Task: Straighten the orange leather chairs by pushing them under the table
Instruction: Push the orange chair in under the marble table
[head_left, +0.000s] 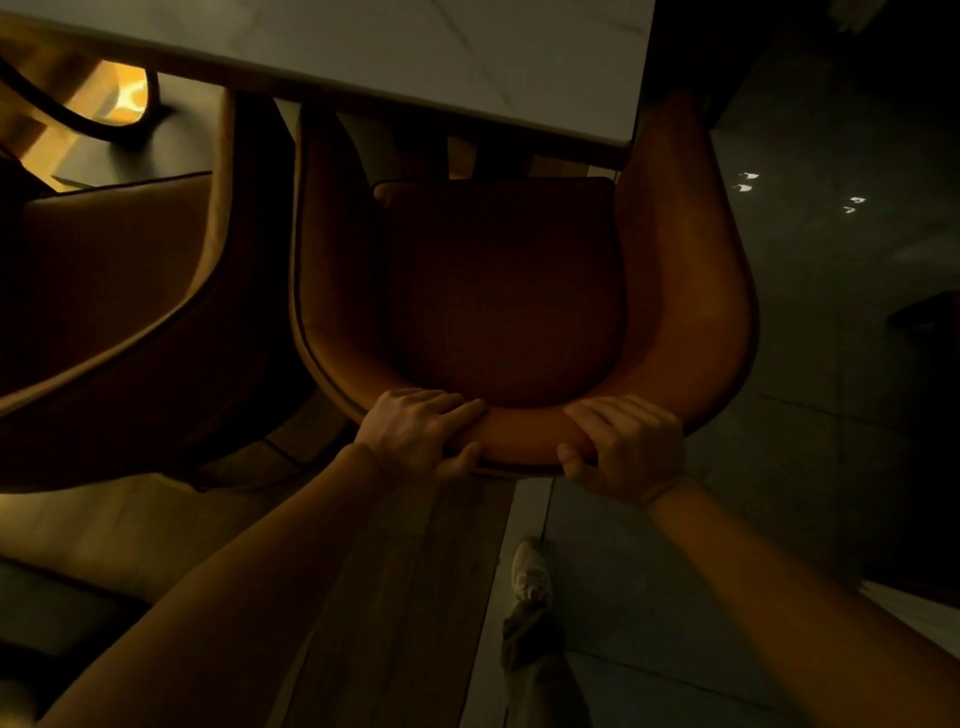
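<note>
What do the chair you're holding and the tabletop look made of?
Chair: looks like orange-brown leather or faux leather, smooth with a soft sheen and dark piped edging; both hands grip its backrest. Tabletop: pale, smooth slab with faint veining, possibly marble or stone-look laminate; the dim light leaves it open.

The floor (810, 364) is dark and shiny on the right, with wood boards on the left. Two orange chairs (691, 291) and a pale table (467, 57) stand on it.
</note>
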